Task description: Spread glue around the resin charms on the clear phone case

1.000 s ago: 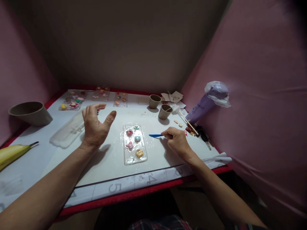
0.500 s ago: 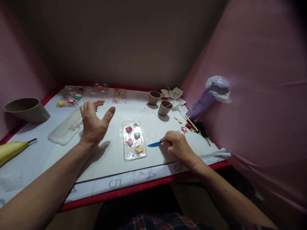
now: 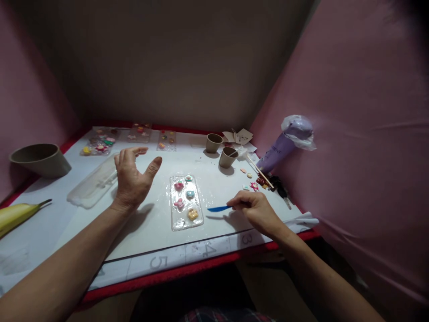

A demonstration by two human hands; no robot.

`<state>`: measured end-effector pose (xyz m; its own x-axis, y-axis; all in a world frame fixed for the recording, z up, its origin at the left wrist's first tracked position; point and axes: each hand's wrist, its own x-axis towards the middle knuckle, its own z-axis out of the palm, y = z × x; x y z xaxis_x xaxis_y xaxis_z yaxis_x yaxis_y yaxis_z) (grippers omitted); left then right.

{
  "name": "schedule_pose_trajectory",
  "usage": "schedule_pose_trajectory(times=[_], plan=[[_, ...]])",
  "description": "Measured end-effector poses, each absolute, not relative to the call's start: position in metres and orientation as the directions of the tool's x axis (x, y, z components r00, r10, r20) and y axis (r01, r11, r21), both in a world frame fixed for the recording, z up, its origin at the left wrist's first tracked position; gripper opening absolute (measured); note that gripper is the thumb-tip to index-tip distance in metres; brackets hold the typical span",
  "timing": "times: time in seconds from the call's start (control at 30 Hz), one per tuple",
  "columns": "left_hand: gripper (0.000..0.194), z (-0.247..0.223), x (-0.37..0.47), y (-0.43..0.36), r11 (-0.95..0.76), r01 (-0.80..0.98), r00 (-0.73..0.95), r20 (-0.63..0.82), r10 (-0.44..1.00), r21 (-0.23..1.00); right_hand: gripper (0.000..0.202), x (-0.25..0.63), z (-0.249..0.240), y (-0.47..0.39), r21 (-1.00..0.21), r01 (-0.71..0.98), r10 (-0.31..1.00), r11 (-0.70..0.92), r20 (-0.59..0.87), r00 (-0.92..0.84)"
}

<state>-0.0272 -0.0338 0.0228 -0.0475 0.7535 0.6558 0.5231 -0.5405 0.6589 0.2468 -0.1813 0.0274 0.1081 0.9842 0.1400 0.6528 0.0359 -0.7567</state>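
A clear phone case (image 3: 186, 222) lies flat on the white board, set with several small coloured charms and coated with something glossy. To its right, my right hand (image 3: 256, 210) is closed on a small blue plastic knife (image 3: 218, 209). The blade points left toward the case, apart from it, and casts a shadow on the board. Left of the case, my left hand (image 3: 132, 181) hovers with thumb and fingers apart, holding nothing. Beneath and behind it rests a clear plastic tray or sleeve (image 3: 90, 185), partly hidden by the hand.
Two small brown cups (image 3: 229, 157) stand behind, one with a stick in it. Loose charms (image 3: 254, 186) lie at right near a purple piping-style bag (image 3: 283, 145). Decorated cases (image 3: 166, 141) line the back. A larger cup (image 3: 40, 161) and a banana (image 3: 20, 216) are at left.
My right hand has lifted the blue knife slightly off the board, and its shadow now shows beneath. My left hand stays spread in nearly the same place. The view has tilted a little.
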Motion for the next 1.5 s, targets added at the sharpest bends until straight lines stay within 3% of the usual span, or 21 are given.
schedule_pose_trajectory(times=[0.2, 0.43, 0.83, 1.1, 1.2, 1.37, 1.5], plan=[[0.031, 0.021, -0.028, -0.033, -0.54, 0.524, -0.046, 0.655, 0.754, 0.658, 0.029, 0.253, 0.016, -0.164, -0.593, 0.801, 0.926, 0.084, 0.343, 0.157], [0.034, 0.02, -0.028, -0.033, -0.539, 0.535, -0.05, 0.662, 0.748, 0.651, 0.035, 0.246, 0.016, -0.171, -0.44, 0.886, 0.928, 0.146, 0.372, 0.031], [0.034, 0.021, -0.027, -0.033, -0.537, 0.536, -0.048, 0.659, 0.751, 0.652, 0.04, 0.228, 0.022, -0.197, -0.454, 0.883, 0.966, 0.119, 0.258, 0.002], [0.036, 0.019, -0.028, -0.031, -0.544, 0.528, -0.055, 0.666, 0.744, 0.652, 0.029, 0.232, 0.026, -0.205, -0.739, 0.674, 0.986, -0.006, 0.11, 0.129], [0.034, 0.02, -0.027, -0.032, -0.548, 0.522, -0.053, 0.667, 0.743, 0.653, 0.024, 0.241, 0.026, -0.203, -0.779, 0.626, 0.977, -0.03, 0.11, 0.184], [0.032, 0.021, -0.027, -0.033, -0.546, 0.524, -0.049, 0.664, 0.746, 0.653, 0.024, 0.254, 0.019, -0.194, -0.674, 0.738, 0.935, 0.009, 0.267, 0.232], [0.034, 0.02, -0.027, -0.032, -0.546, 0.521, -0.052, 0.663, 0.747, 0.656, 0.028, 0.253, 0.014, -0.191, -0.564, 0.824, 0.93, 0.05, 0.327, 0.167]])
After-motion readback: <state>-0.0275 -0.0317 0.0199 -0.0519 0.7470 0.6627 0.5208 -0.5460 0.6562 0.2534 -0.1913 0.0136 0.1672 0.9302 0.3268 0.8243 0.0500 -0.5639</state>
